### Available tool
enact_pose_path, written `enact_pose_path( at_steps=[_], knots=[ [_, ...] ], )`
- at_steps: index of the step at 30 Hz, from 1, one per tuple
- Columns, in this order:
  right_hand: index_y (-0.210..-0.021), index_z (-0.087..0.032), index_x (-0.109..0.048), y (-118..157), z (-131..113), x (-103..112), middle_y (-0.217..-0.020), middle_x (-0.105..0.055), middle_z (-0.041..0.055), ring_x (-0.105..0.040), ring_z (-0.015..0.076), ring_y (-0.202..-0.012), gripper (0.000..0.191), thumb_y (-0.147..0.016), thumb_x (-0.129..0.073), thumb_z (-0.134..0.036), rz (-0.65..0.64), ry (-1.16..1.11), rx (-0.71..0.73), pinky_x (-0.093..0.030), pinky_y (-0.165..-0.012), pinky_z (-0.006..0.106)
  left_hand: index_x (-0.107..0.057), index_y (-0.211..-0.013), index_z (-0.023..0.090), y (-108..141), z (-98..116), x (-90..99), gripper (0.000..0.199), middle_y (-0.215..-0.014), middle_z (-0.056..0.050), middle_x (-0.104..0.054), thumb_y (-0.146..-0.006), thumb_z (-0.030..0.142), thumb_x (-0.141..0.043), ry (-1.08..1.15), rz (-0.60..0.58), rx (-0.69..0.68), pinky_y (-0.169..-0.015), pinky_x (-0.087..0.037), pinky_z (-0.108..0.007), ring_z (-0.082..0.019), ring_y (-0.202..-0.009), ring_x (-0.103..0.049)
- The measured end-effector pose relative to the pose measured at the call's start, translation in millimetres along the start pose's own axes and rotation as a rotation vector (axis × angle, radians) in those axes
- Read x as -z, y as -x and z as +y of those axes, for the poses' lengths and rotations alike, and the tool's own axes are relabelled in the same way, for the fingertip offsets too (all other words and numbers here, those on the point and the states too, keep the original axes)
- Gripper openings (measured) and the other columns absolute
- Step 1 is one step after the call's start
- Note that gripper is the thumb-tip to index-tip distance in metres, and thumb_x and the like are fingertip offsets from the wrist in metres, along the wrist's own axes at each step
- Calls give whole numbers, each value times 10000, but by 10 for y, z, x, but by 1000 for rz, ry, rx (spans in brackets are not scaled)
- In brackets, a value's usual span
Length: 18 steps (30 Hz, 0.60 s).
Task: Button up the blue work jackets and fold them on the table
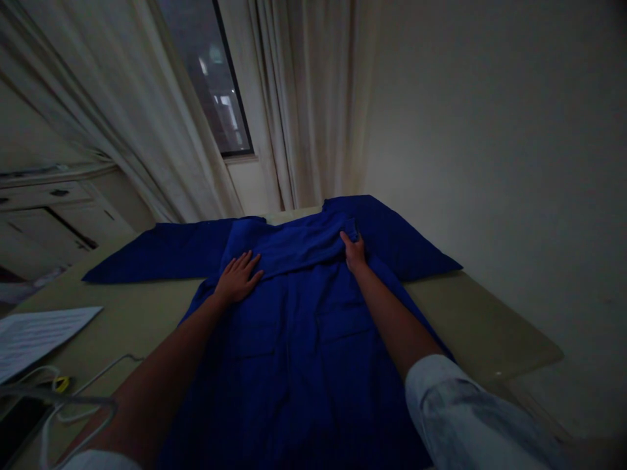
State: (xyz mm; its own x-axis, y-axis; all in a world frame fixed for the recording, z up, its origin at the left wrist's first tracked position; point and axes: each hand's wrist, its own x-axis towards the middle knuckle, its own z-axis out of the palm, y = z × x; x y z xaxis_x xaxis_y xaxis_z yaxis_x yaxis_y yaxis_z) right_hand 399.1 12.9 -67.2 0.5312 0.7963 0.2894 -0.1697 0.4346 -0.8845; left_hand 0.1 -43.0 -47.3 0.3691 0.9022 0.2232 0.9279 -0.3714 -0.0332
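Observation:
A deep blue garment (298, 326) lies spread on the table, its lower part reaching toward me and pocket-like flaps showing on the front. Across its upper part runs a folded band of the same cloth (294, 245), which looks like a sleeve. My left hand (239, 277) rests flat with fingers spread on the cloth at the band's left part. At the band's right end, my right hand (354, 250) is closed on the gathered edge, thumb on top. Blue cloth panels stick out to the left (166, 251) and to the right (392, 238).
The pale table (490, 320) has a rounded corner at right, close to a wall. Printed paper (44, 333), a white cable (98, 378) and a dark flat object (22, 424) lie at left. Behind are curtains (313, 98), a window (210, 78) and a cabinet (63, 202).

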Motion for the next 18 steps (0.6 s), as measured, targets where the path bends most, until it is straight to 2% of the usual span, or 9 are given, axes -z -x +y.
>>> enact_pose_path(
  at_steps=[8, 14, 18],
  knots=[
    [-1212, -188, -677, 5, -18, 23, -1209, -751, 106, -708, 243, -1091, 512, -760, -779, -406, -21, 169, 49, -544, -1056, 434, -332, -1657, 229, -15, 13, 32, 706, -1729, -101, -272, -1059, 600, -275, -1, -35, 6, -1306, -161, -484, -284, -1599, -255],
    [-1215, -199, -688, 29, -85, 9, -1203, -754, 103, -698, 254, -1124, 478, -784, -752, -396, -38, 226, 105, -512, -1096, 447, -339, -1654, 238, -3, 54, 71, 698, -1726, -84, -287, -1055, 592, -284, 13, -27, 14, -1303, -169, -483, -279, -1596, -264],
    [-1211, -200, -694, 40, -103, 8, -1212, -753, 108, -701, 260, -1124, 472, -792, -738, -412, -36, 246, 87, -515, -1088, 450, -341, -1653, 223, 0, 64, 82, 708, -1729, -100, -270, -1054, 596, -285, 33, -44, 14, -1305, -167, -484, -277, -1598, -259]
  ],
)
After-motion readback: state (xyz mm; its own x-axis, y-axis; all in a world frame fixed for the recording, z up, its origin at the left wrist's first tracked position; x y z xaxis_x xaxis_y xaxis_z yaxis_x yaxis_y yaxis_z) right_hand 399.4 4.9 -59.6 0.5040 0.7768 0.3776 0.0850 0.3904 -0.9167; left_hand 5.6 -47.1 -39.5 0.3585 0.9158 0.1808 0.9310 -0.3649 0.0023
